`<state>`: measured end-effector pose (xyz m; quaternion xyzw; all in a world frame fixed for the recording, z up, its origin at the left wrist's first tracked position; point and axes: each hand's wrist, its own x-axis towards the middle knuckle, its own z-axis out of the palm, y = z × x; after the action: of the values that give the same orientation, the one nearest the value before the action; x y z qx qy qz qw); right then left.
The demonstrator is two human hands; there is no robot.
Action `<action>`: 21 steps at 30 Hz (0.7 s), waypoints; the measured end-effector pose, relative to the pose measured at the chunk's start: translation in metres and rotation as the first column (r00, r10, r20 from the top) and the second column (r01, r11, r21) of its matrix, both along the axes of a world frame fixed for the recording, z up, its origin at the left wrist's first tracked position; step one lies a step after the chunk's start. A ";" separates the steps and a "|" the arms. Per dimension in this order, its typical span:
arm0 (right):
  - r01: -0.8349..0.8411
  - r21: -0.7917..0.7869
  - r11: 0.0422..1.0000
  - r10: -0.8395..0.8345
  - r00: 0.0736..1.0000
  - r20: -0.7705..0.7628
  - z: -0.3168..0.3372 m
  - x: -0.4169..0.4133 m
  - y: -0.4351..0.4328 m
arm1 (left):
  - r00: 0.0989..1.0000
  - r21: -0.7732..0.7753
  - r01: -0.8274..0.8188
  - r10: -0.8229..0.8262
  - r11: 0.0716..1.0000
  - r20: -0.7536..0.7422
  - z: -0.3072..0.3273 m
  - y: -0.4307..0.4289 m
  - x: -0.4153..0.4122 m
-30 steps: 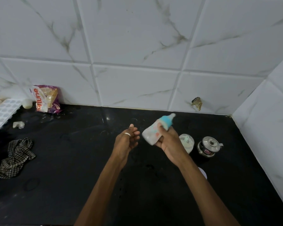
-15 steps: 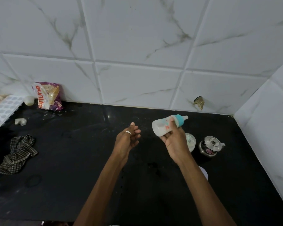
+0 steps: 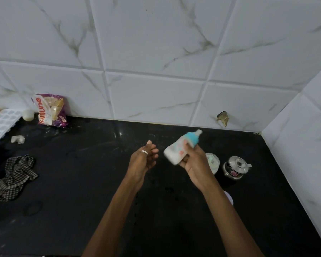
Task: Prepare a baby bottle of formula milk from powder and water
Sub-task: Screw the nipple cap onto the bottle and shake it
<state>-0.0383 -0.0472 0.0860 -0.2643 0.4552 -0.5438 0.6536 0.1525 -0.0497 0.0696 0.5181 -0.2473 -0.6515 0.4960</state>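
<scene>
My right hand (image 3: 194,162) grips a baby bottle (image 3: 176,151) filled with white milk, capped by a teal collar and pale teat. The bottle is tilted, teat up and to the right, above the black counter (image 3: 82,182); its outline is motion-blurred. My left hand (image 3: 143,162) hovers just left of the bottle, fingers loosely curled, holding nothing, a ring on one finger. Behind my right hand stand a small white container (image 3: 213,160) and a lidded steel pot (image 3: 236,167).
At the far left lie a checked cloth (image 3: 15,177), a white ice tray (image 3: 1,125), a purple snack packet (image 3: 50,110) and a small pale ball (image 3: 28,115). A white round lid (image 3: 229,198) peeks from under my right forearm. Tiled walls close the back and right.
The bottle has swung between tilts, from near level half a second ago to steeper now, as my right hand moves it. My left hand has barely moved.
</scene>
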 end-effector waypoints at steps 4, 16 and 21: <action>-0.065 0.027 0.998 0.066 0.995 -0.078 0.001 0.002 0.000 | 1.000 0.003 -0.021 0.021 1.000 -0.004 -0.001 0.001 0.003; 0.053 0.029 0.998 -0.054 0.997 0.058 -0.004 0.002 0.003 | 1.000 0.006 -0.022 0.022 1.000 0.001 0.004 0.000 0.002; -0.124 0.032 0.992 0.126 0.986 -0.105 -0.007 0.004 0.009 | 1.000 0.008 -0.018 0.018 1.000 0.000 0.003 0.001 0.002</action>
<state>-0.0342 -0.0384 0.0791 -0.3128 0.4787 -0.4812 0.6645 0.1545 -0.0489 0.0726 0.5222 -0.2400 -0.6478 0.5000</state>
